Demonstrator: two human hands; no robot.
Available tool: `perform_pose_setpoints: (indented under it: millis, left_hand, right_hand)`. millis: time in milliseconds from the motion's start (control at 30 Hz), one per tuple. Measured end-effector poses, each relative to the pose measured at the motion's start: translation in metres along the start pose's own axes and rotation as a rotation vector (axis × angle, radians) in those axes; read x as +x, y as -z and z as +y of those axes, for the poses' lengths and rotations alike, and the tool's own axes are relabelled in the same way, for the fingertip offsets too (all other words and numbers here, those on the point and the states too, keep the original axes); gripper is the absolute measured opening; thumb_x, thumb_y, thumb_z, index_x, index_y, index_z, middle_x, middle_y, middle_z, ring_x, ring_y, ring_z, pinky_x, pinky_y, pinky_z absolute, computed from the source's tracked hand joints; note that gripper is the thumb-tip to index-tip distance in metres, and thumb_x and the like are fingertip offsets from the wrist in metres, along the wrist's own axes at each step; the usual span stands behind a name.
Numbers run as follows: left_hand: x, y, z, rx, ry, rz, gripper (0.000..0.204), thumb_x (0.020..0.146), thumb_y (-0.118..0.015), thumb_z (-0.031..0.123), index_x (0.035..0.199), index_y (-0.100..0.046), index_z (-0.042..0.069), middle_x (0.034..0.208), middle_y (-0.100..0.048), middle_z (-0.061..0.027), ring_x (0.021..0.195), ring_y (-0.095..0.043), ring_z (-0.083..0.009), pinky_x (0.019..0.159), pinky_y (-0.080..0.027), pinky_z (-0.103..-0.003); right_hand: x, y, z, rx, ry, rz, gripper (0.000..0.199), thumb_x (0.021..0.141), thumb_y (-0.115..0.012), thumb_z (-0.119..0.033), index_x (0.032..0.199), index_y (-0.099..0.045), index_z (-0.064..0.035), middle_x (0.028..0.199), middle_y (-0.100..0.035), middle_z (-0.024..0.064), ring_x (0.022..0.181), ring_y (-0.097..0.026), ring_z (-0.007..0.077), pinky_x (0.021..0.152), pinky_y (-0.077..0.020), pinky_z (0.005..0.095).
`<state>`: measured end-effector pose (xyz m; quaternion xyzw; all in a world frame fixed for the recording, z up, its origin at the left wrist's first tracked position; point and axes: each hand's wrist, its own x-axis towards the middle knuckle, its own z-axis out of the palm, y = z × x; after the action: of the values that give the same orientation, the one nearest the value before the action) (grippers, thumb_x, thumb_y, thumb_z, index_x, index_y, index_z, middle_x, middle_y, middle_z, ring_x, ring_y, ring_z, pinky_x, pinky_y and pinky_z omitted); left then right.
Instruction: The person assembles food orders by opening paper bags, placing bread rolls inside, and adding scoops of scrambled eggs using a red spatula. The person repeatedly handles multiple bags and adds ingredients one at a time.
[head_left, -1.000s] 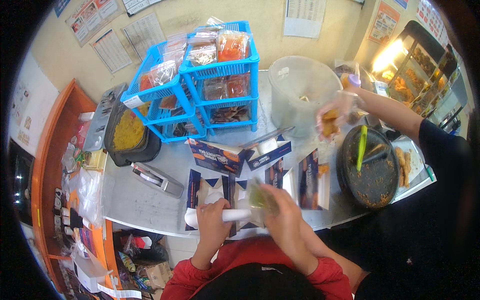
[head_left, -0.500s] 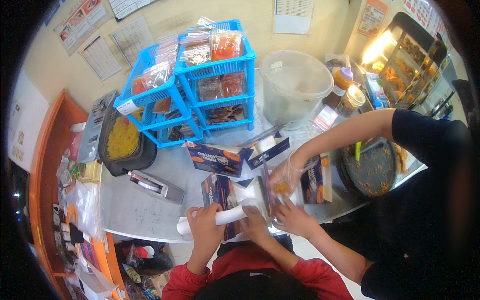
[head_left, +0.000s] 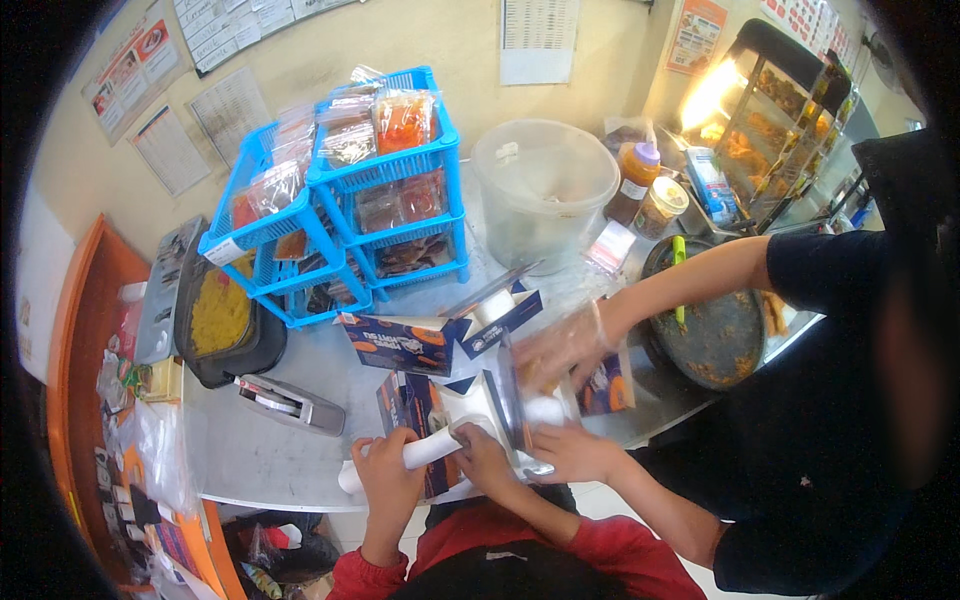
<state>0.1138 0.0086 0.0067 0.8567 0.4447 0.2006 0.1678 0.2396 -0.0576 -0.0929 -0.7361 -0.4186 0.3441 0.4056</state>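
Observation:
My left hand (head_left: 388,480) is closed around the left end of a rolled sheet of white paper (head_left: 428,450), held low at the table's near edge. My right hand (head_left: 487,460) grips the roll's other end, fingers curled over it. Just beyond the roll stands an open dark blue and orange food box (head_left: 405,398), its lining white. A co-worker's gloved hand (head_left: 565,350) reaches into another open box to the right, smeared by motion. The co-worker's other hand (head_left: 570,455) rests by that box's near side.
A grey tape dispenser (head_left: 292,403) sits left, near a black pan of yellow food (head_left: 215,368). Blue basket racks (head_left: 395,175) hold packets, beside a translucent bucket (head_left: 545,190). More boxes (head_left: 400,345) stand mid-table. A dark pan (head_left: 705,345) lies right, under the co-worker's arm.
The view has shifted, so the scene sits further left and lower. Both my hands keep hold of the paper roll. The co-worker's gloved hand has moved over the box, fingers more spread.

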Motion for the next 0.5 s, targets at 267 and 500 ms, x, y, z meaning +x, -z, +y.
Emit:
perform_pose_setpoints:
  millis: [267,500]
  left_hand:
    - [0.003,-0.003,0.007,-0.144,-0.004,-0.027,0.03,0.061,-0.071,0.006,0.088,-0.06,0.011,0.078,-0.063,-0.0096,0.086,-0.057,-0.0311,0.088,-0.032,-0.041]
    - [0.012,-0.009,0.019,-0.129,0.029,-0.076,0.025,0.063,-0.072,0.01,0.086,-0.061,0.011,0.08,-0.064,-0.0045,0.082,-0.06,-0.0239,0.09,-0.031,-0.041]
  right_hand:
    - [-0.05,0.15,-0.083,0.049,0.27,0.053,0.02,0.088,-0.059,-0.01,0.105,-0.068,-0.0037,0.094,-0.061,0.0144,0.081,-0.058,0.0232,0.072,-0.0465,0.0319]
    - [0.031,0.236,-0.098,-0.603,0.409,0.524,0.03,0.069,-0.063,-0.001,0.095,-0.072,-0.011,0.084,-0.067,0.0084,0.079,-0.06,0.0258,0.072,-0.0492,0.034]
